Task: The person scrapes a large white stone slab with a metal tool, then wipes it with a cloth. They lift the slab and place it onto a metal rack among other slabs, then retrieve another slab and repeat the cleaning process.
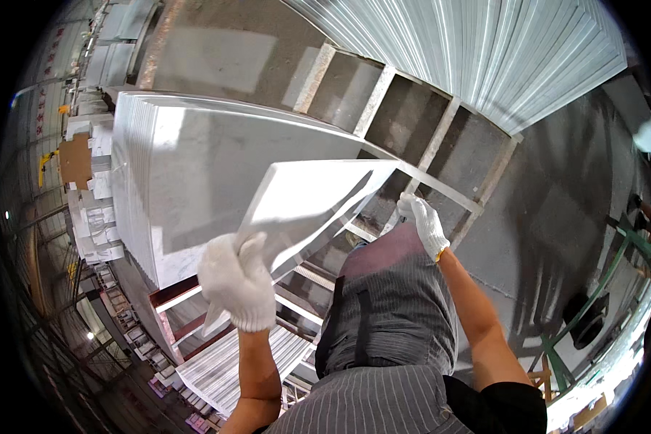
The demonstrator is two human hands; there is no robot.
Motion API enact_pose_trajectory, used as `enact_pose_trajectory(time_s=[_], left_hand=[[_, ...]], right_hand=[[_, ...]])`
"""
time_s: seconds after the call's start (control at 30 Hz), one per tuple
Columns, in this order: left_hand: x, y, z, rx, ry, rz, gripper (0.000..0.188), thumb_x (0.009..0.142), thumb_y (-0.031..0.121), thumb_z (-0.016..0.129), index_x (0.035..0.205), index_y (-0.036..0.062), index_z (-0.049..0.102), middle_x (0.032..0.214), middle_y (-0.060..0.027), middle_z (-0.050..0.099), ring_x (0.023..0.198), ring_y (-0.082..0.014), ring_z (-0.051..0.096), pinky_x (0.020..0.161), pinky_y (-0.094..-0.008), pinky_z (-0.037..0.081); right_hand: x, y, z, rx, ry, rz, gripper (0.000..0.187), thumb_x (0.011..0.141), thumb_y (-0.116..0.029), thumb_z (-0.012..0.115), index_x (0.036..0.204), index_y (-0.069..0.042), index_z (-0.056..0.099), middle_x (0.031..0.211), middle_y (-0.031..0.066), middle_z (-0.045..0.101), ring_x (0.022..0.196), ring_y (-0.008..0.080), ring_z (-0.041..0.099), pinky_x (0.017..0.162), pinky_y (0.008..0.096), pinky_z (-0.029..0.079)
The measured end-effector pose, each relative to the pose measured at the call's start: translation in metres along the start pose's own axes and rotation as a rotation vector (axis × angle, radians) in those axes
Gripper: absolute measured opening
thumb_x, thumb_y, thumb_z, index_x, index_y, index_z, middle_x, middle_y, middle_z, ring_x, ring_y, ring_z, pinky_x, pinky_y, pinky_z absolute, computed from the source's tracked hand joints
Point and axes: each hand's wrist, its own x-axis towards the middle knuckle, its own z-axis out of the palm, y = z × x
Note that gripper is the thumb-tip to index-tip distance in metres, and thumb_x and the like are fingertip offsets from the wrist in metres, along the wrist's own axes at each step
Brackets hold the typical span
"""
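Observation:
A thin, glossy white slab (300, 192), perhaps stone or tile, leans out at a tilt in front of a thick upright stack of marbled slabs (217, 155). My left hand (235, 282), in a white knitted glove, is wrapped around the slab's near left edge, with the thumb over its bright face. My right hand (424, 223), gloved the same way, hovers to the right of my apron, below the slab's far right corner and apart from it. Its fingers are curled together, and whatever they may hold is hidden.
A metal rack (430, 148) with pale crossbars runs under the stack. Another large row of upright slabs (477, 54) stands at the far right. More slabs (246, 362) lie at lower left. A green metal frame (593, 296) stands on the right.

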Motion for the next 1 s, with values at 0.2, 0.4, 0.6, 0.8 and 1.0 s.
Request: enact_pose_trajectory(time_s=[0.2,0.4,0.6,0.8,1.0], left_hand=[[-0.006,-0.008,0.001,0.005,-0.002,0.034,0.042,0.093,0.046,0.057,0.075,0.0084,0.059,0.065,-0.0067,0.054,0.061,-0.0237,0.054,0.057,-0.0375,0.041],[0.014,-0.01,-0.02,0.048,-0.072,0.024,0.044,0.09,0.051,0.058,0.071,0.0103,0.057,0.063,-0.007,0.053,0.057,-0.0243,0.053,0.055,-0.0396,0.039],[0.014,-0.004,-0.021,-0.054,-0.099,-0.028,0.042,0.082,0.043,0.068,0.068,0.0071,0.052,0.064,-0.0094,0.054,0.06,-0.0283,0.055,0.056,-0.0419,0.041],[0.006,-0.009,-0.078,-0.49,-0.554,-0.157,0.034,0.088,0.032,0.065,0.105,0.0038,0.061,0.095,-0.0184,0.063,0.092,-0.035,0.062,0.08,-0.0416,0.048],[-0.07,-0.131,-0.133,-1.232,-0.633,-0.657,0.049,0.101,0.041,0.046,0.129,0.0019,0.055,0.122,-0.0097,0.064,0.109,-0.0217,0.061,0.098,-0.0345,0.048]], right_hand=[[-0.006,-0.064,0.034,-0.021,0.067,-0.119,0.046,0.105,-0.029,0.039,0.135,0.004,0.051,0.129,0.0167,0.06,0.121,0.0235,0.056,0.106,0.0339,0.04],[-0.037,-0.16,0.109,-0.175,-0.008,-0.6,0.042,0.103,-0.014,0.039,0.14,0.006,0.042,0.144,0.0179,0.047,0.137,0.0262,0.04,0.115,0.0361,0.028],[-0.029,-0.221,0.151,-0.241,-0.215,-0.821,0.051,0.106,-0.033,0.03,0.133,0.005,0.05,0.133,0.0198,0.056,0.123,0.028,0.052,0.108,0.0388,0.036],[-0.001,-0.172,0.153,-0.125,-0.043,-0.546,0.05,0.105,-0.038,0.033,0.098,0.004,0.06,0.078,0.0088,0.067,0.072,0.0186,0.061,0.075,0.0317,0.05],[-0.038,-0.199,0.137,-0.072,-0.085,-0.512,0.064,0.1,-0.052,0.032,0.075,0.0,0.061,0.07,0.0091,0.063,0.067,0.0212,0.06,0.079,0.035,0.052]])
